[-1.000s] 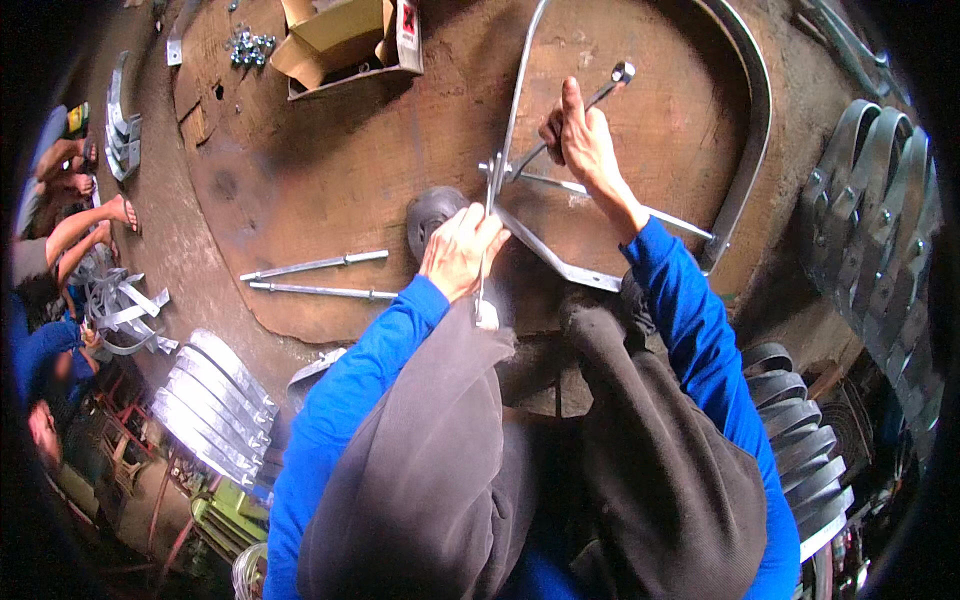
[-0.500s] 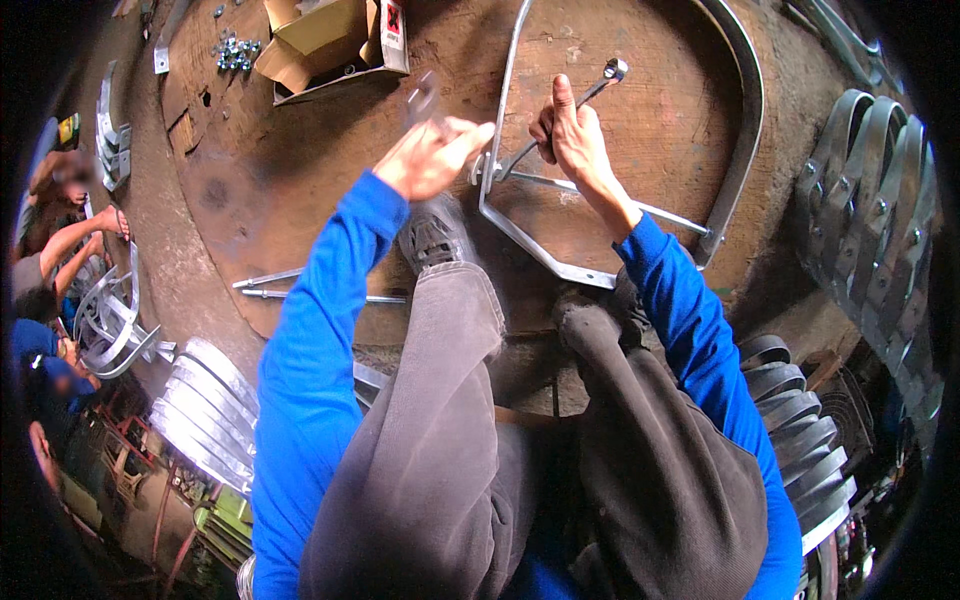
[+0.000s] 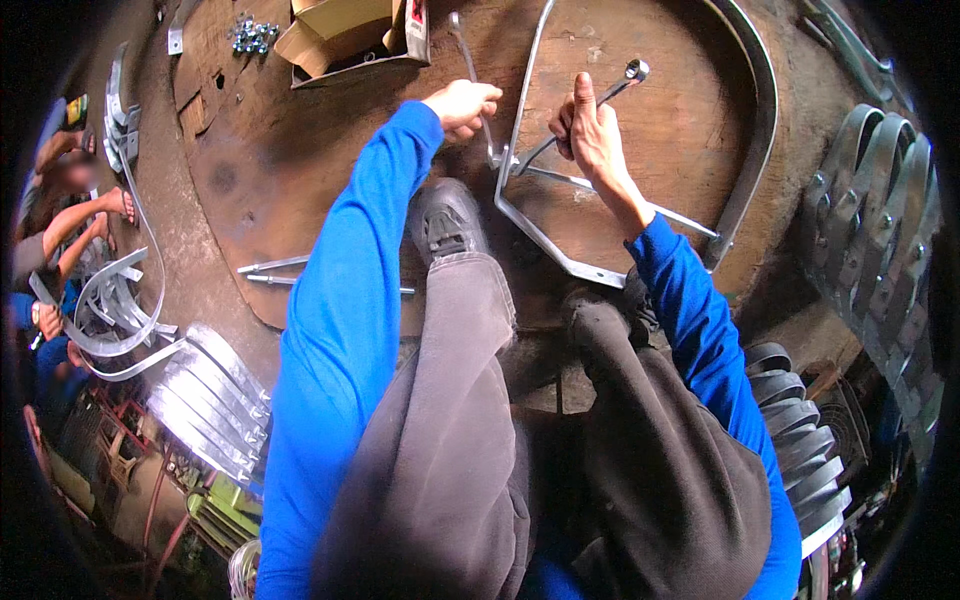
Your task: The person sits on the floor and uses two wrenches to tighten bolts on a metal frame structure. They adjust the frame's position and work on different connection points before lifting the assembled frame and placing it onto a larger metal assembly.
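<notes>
My left hand (image 3: 463,108) is closed around a wrench (image 3: 464,48), whose lower end meets the bolted joint on the outer left side of a curved metal frame (image 3: 533,233). On the inner side of that joint, my right hand (image 3: 592,138) grips a ring wrench (image 3: 613,88), thumb pointing up along it. The wrench's ring end sticks out past my fingers, and its other end reaches the joint. A thin crossbar rod (image 3: 672,217) runs from the joint to the frame's right side. The bolt itself is mostly hidden by the wrench ends.
An open cardboard box (image 3: 350,40) and a pile of nuts (image 3: 255,36) lie on the wooden board (image 3: 300,190). Two loose rods (image 3: 270,280) sit at left. Stacked metal bands (image 3: 205,405) and hanging curved straps (image 3: 865,190) flank me. Other people sit at far left.
My left hand has moved up and right, and its wrench, blurred and away from the joint before, now meets the joint. The right hand keeps its grip.
</notes>
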The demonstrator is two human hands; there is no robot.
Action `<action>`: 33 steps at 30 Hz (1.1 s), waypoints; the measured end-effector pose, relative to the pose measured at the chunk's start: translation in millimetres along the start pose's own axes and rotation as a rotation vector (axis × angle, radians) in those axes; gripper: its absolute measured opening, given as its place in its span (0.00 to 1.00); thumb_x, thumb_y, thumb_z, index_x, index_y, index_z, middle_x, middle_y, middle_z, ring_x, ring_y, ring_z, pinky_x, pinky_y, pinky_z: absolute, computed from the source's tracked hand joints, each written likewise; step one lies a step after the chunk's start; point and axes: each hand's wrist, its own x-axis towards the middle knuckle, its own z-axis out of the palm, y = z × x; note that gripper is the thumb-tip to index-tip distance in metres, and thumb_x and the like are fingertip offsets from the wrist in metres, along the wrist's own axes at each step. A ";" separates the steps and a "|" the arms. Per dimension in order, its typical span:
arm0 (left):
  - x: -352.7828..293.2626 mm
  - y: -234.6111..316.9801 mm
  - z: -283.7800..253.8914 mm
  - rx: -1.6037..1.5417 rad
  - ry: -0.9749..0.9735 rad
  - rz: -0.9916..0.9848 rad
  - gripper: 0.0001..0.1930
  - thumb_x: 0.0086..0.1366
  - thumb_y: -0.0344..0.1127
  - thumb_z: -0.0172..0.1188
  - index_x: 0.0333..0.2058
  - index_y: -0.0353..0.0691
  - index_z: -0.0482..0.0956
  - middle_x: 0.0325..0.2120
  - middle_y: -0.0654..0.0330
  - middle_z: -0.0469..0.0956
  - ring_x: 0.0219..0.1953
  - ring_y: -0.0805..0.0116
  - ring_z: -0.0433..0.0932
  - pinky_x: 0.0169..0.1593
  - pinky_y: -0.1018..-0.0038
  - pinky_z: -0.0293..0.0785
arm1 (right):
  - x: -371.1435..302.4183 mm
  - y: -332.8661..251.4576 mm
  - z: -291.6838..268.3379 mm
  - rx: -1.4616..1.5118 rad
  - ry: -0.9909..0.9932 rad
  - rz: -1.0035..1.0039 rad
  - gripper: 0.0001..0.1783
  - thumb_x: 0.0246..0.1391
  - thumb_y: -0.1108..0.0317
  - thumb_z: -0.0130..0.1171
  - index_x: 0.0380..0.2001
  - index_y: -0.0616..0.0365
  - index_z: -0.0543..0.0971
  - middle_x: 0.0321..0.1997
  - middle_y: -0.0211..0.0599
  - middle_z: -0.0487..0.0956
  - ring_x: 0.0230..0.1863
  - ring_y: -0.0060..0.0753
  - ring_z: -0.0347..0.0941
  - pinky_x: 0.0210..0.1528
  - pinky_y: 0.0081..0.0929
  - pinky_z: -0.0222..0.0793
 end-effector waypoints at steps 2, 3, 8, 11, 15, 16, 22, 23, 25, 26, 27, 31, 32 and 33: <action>-7.1 6.7 11.1 0.065 0.044 0.038 0.20 0.65 0.54 0.52 0.21 0.47 0.71 0.14 0.72 0.57 0.12 0.74 0.54 0.17 0.71 0.53 | -0.8 -0.2 2.0 -0.006 0.009 -0.003 0.39 0.62 0.33 0.36 0.08 0.52 0.61 0.09 0.29 0.65 0.09 0.21 0.58 0.13 0.24 0.54; -4.2 0.2 15.1 0.174 0.097 0.160 0.19 0.65 0.52 0.52 0.23 0.44 0.72 0.14 0.69 0.59 0.13 0.72 0.57 0.19 0.70 0.57 | -1.0 0.6 3.3 -0.011 0.013 -0.004 0.39 0.62 0.33 0.36 0.08 0.52 0.62 0.09 0.29 0.65 0.09 0.21 0.58 0.12 0.24 0.54; -83.7 -23.0 67.0 0.696 0.336 0.693 0.19 0.67 0.44 0.47 0.32 0.34 0.79 0.27 0.42 0.78 0.34 0.46 0.80 0.37 0.61 0.74 | -1.5 5.7 -6.2 0.039 0.041 0.003 0.38 0.61 0.32 0.36 0.11 0.53 0.60 0.11 0.28 0.62 0.10 0.20 0.55 0.12 0.21 0.50; -96.7 -62.0 74.6 0.199 0.548 0.812 0.19 0.69 0.42 0.48 0.25 0.33 0.73 0.21 0.44 0.73 0.25 0.50 0.76 0.31 0.60 0.70 | 1.3 4.8 -1.8 0.002 0.001 -0.003 0.40 0.62 0.33 0.34 0.08 0.53 0.62 0.10 0.29 0.65 0.09 0.22 0.59 0.13 0.25 0.55; -81.6 -44.6 26.2 -0.154 0.219 0.527 0.23 0.71 0.52 0.46 0.19 0.45 0.65 0.15 0.73 0.58 0.17 0.82 0.55 0.21 0.80 0.53 | 3.8 7.2 -5.5 -0.039 0.010 -0.014 0.40 0.62 0.33 0.34 0.08 0.53 0.63 0.11 0.29 0.66 0.10 0.22 0.59 0.13 0.25 0.55; -75.1 -33.5 18.6 -0.246 0.080 0.455 0.23 0.71 0.52 0.46 0.18 0.48 0.62 0.15 0.74 0.54 0.16 0.83 0.51 0.19 0.81 0.48 | 2.5 6.6 -5.8 -0.032 0.018 -0.009 0.40 0.62 0.33 0.34 0.08 0.53 0.63 0.11 0.29 0.66 0.10 0.22 0.59 0.13 0.25 0.55; -32.9 8.4 13.7 0.030 0.017 0.252 0.24 0.66 0.59 0.49 0.17 0.51 0.62 0.12 0.75 0.53 0.13 0.81 0.49 0.18 0.79 0.46 | -4.1 2.2 0.1 0.011 0.046 0.021 0.40 0.61 0.31 0.35 0.08 0.53 0.62 0.10 0.29 0.66 0.09 0.21 0.58 0.12 0.24 0.54; -30.7 16.4 13.6 0.155 0.021 0.283 0.24 0.65 0.60 0.50 0.17 0.50 0.64 0.12 0.75 0.54 0.13 0.81 0.49 0.18 0.78 0.46 | -2.9 2.8 -0.5 0.008 0.051 0.027 0.40 0.61 0.31 0.35 0.08 0.52 0.62 0.10 0.29 0.65 0.09 0.21 0.58 0.12 0.23 0.53; -18.1 19.1 11.9 0.228 0.037 0.275 0.24 0.65 0.59 0.50 0.17 0.49 0.66 0.12 0.73 0.57 0.13 0.79 0.53 0.20 0.75 0.51 | -0.4 4.0 0.3 0.003 0.045 0.025 0.40 0.61 0.31 0.35 0.08 0.52 0.61 0.10 0.29 0.65 0.09 0.20 0.58 0.12 0.23 0.53; -13.0 17.9 14.3 0.235 0.042 0.314 0.24 0.65 0.58 0.50 0.17 0.48 0.66 0.12 0.72 0.58 0.14 0.78 0.54 0.20 0.74 0.52 | 0.7 5.1 0.1 -0.001 0.039 0.018 0.40 0.61 0.31 0.34 0.08 0.52 0.61 0.10 0.29 0.65 0.09 0.20 0.58 0.12 0.23 0.53; -9.3 16.1 16.7 0.242 0.049 0.352 0.24 0.64 0.57 0.50 0.17 0.48 0.67 0.12 0.71 0.60 0.14 0.77 0.56 0.21 0.73 0.54 | 1.3 6.0 0.1 -0.003 0.032 0.011 0.40 0.61 0.31 0.34 0.08 0.52 0.61 0.10 0.29 0.66 0.09 0.20 0.58 0.12 0.23 0.53; -9.7 11.8 23.3 0.316 0.047 0.402 0.23 0.65 0.56 0.50 0.20 0.44 0.70 0.14 0.66 0.65 0.16 0.75 0.61 0.22 0.71 0.58 | 1.5 6.6 -1.0 -0.014 0.016 -0.014 0.40 0.61 0.31 0.34 0.08 0.52 0.61 0.10 0.29 0.66 0.09 0.20 0.58 0.12 0.23 0.53; -6.3 9.5 23.3 0.277 0.129 0.290 0.23 0.65 0.57 0.49 0.20 0.45 0.71 0.15 0.65 0.66 0.16 0.75 0.61 0.22 0.71 0.58 | 2.6 8.0 -2.2 -0.008 0.019 -0.017 0.40 0.61 0.31 0.35 0.08 0.52 0.61 0.10 0.29 0.65 0.09 0.20 0.58 0.12 0.23 0.53; -3.7 6.3 23.2 0.231 0.147 0.205 0.23 0.65 0.57 0.49 0.20 0.45 0.71 0.15 0.65 0.66 0.16 0.75 0.62 0.22 0.72 0.59 | 3.6 9.2 -2.8 -0.002 0.021 -0.019 0.40 0.61 0.31 0.35 0.08 0.52 0.61 0.10 0.29 0.65 0.09 0.20 0.58 0.12 0.23 0.53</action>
